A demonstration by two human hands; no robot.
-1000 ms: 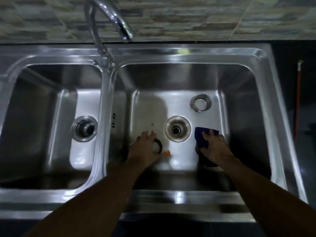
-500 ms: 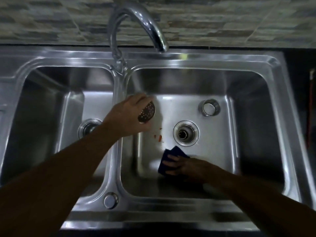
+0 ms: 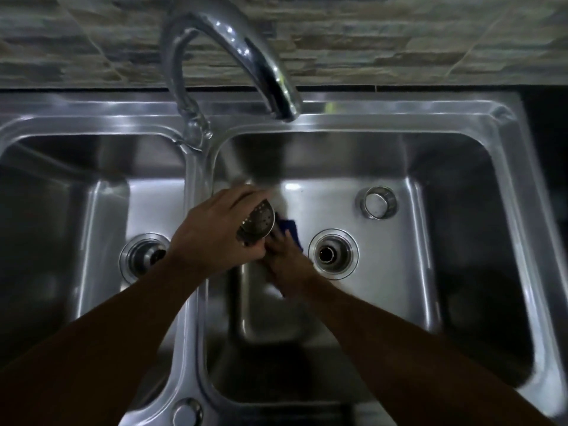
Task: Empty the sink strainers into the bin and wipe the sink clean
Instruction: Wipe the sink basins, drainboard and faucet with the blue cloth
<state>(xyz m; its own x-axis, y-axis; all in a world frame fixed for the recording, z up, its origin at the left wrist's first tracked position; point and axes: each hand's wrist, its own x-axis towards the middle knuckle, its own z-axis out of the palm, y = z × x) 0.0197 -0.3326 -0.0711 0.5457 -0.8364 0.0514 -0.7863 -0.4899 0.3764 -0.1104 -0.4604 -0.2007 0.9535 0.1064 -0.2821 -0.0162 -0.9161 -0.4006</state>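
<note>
Stone-patterned tiles along the back wall, dim light over everything. Below them, set in a dark counter (image 3: 547,124), a double steel sink (image 3: 399,115) with a curved tap (image 3: 261,66) arching from the divider toward the right basin. Grips a round perforated strainer (image 3: 258,224) in the left hand (image 3: 212,238), fingers curled round its rim, raised over the left part of the right basin, holed face toward the camera. Presses a blue cloth (image 3: 291,232) against the floor of the right basin with the right hand (image 3: 285,262), fingers laid out over it, tips partly hidden under the left hand and the strainer. Hands close together, left above right, overlapping in this view; cannot tell whether touching. Just right of the cloth, the right basin's drain (image 3: 333,254), open, its dark hole showing. Farther back and to the right, on the same basin floor, a metal strainer cup (image 3: 375,202), apart from the drain. In the left basin, a second drain (image 3: 144,256) with a dark fitting inside, too dim to make out. On the front rim at the divider, a round metal cap (image 3: 186,412).
</note>
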